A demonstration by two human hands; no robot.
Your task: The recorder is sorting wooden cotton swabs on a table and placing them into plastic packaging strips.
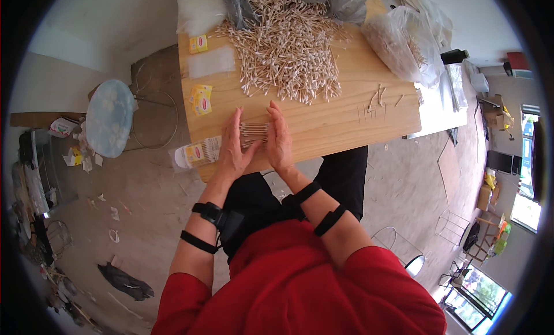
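Note:
A row of cotton swabs (254, 130) lies side by side near the table's front edge, crosswise between my two hands. My left hand (233, 154) stands at their left ends, fingers stretched forward and thumb reaching toward the swabs. At the right ends is my right hand (279, 142), its fingers straight and palm turned inward. Neither hand is wrapped round the swabs. Left of my left hand lies a clear pack of swabs (210, 149) with a yellow label and a white round end. Beyond my hands spreads a large heap of loose swabs (288, 46).
Yellow cards (201, 100), a small yellow box (198, 44) and a whitish translucent sheet (210, 61) lie along the left of the wooden table (323, 133). A few stray swabs (378, 97) are at right, below a plastic bag (398, 46). A blue stool (109, 119) stands left.

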